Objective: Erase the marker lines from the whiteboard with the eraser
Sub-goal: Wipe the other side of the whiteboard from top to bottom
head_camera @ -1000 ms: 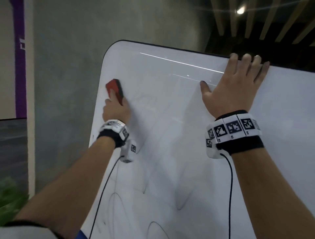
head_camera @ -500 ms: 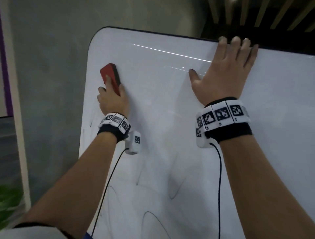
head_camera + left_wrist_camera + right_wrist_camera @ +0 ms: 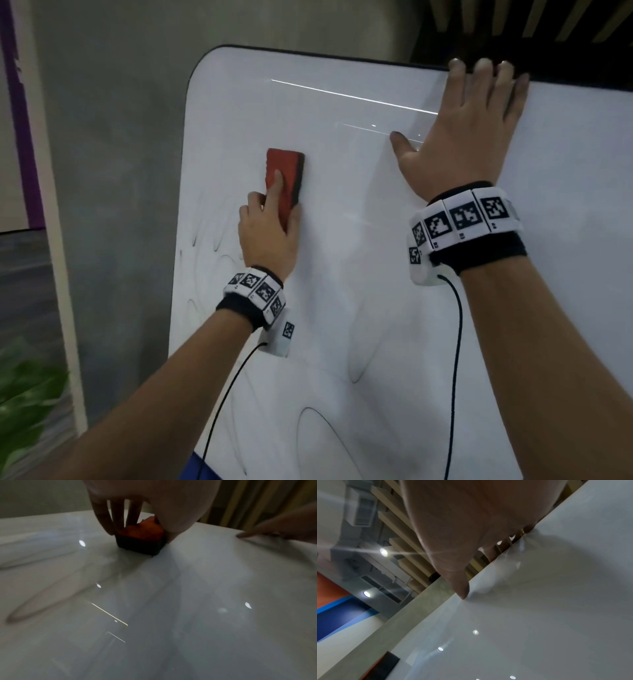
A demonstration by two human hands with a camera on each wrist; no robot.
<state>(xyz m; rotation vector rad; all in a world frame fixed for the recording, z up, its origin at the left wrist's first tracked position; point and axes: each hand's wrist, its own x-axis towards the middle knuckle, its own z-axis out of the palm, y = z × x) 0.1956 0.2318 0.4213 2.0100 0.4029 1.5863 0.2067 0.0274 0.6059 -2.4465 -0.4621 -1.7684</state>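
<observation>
A white whiteboard (image 3: pixel 342 240) with a dark rim fills the head view. My left hand (image 3: pixel 269 228) grips a red eraser (image 3: pixel 284 178) with a black felt base and presses it flat on the board's upper left part. In the left wrist view the eraser (image 3: pixel 140 538) sits between my thumb and fingers (image 3: pixel 118 515). Faint dark marker loops (image 3: pixel 318 421) curve across the lower board and left of my left hand (image 3: pixel 212 240). My right hand (image 3: pixel 469 137) lies flat on the board, fingers spread, fingertips at the top edge. The right wrist view shows its thumb (image 3: pixel 462 588) on the whiteboard (image 3: pixel 539 615).
A grey concrete wall (image 3: pixel 113 171) stands left of the board, with a purple strip (image 3: pixel 20 137) and green leaves (image 3: pixel 27 394) further left. Wooden ceiling slats (image 3: pixel 531 20) show above the board's top edge. Cables hang from both wristbands.
My left hand has slid the eraser to the right and slightly down, away from the board's left edge. The right hand has stayed flat at the top edge.
</observation>
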